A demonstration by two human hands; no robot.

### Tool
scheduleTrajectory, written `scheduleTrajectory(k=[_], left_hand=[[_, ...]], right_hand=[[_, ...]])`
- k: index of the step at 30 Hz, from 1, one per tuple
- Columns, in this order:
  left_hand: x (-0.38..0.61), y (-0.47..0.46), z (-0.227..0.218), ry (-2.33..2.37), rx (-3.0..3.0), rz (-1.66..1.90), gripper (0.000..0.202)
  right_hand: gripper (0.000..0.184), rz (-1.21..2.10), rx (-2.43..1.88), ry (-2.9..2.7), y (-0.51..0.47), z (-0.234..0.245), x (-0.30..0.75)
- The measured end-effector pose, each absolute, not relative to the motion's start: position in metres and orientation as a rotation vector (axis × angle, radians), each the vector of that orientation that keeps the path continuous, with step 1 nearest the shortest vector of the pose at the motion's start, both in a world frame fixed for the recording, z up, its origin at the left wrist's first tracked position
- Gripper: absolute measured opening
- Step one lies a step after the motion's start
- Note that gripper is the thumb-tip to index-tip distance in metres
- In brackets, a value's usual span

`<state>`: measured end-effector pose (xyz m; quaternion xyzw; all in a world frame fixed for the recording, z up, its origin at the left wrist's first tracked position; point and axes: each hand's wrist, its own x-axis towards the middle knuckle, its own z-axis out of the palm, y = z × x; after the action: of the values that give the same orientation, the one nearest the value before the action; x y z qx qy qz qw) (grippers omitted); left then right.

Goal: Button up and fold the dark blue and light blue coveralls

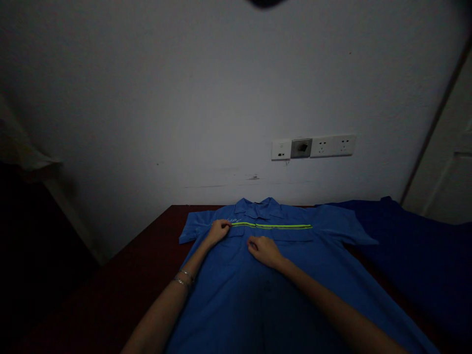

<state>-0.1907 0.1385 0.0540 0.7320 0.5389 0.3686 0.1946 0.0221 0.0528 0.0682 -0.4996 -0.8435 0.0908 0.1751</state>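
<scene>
A blue short-sleeved work shirt with a yellow-green reflective stripe across the chest lies flat, front up, on a dark red table, collar toward the wall. My left hand rests on the shirt's chest at the left end of the stripe, fingers curled onto the cloth. My right hand lies near the middle of the chest by the button placket, its fingers bent and pressed to the fabric. Bracelets circle my left wrist.
A darker blue garment lies on the table to the right, partly under the shirt's sleeve. A white wall stands just behind the table with a row of sockets. A door frame is at the right.
</scene>
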Motion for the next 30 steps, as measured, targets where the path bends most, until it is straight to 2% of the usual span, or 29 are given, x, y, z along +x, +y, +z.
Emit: scheduleTrajectory(k=[6, 14, 30], left_hand=[[-0.207, 0.113, 0.055, 1.275, 2.531, 0.756, 0.031], [-0.206, 0.098, 0.053, 1.349, 2.728, 0.540, 0.039], [-0.206, 0.096, 0.050, 1.405, 2.711, 0.569, 0.038]], right_hand=[[0.021, 0.204, -1.400, -2.425, 0.052, 0.061, 0.022], [0.021, 0.201, -1.430, -2.455, 0.049, 0.066, 0.021], [0.020, 0.176, -1.399, -2.461, 0.049, 0.066, 0.021]])
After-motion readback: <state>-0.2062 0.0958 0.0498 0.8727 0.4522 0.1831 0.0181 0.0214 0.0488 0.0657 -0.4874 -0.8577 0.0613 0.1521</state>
